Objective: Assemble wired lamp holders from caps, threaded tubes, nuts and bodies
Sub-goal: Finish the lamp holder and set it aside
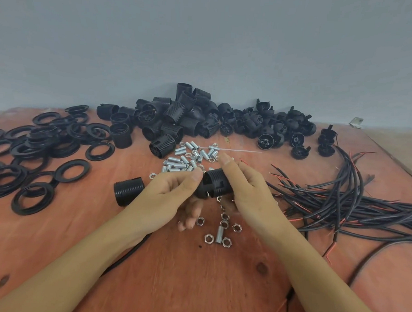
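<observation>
Head view, one moment. A black lamp holder [214, 183] was held above the middle of the counter [193, 279], between both hands and clear of the surface. The left hand [172, 192] gripped its near, smooth end, thumb on top and fingers [190, 217] curled underneath. The right hand [246, 191] was closed around the ribbed, threaded end, with its forefinger stretched up over the top; its lower fingers were partly hidden, so how far round they reached could not be told. Directly under the hands lay loose nuts [224, 224] with a single threaded tube [219, 237] among them. Just beyond the hands was the heap of threaded tubes [190, 158], with a few more nuts mixed in. One spare body [128, 191] lay on its side near the left hand, apart from the main body pile [168, 118] stacked against the grey wall [206, 36]. The caps [273, 126] were heaped to the right of that pile, also against the wall. Flat black rings [33, 151] were spread over the left of the counter. A bundle of black and red wires [353, 201] fanned across the right side, its near ends close to the right hand. A black cable [133, 250] ran under the left forearm.
</observation>
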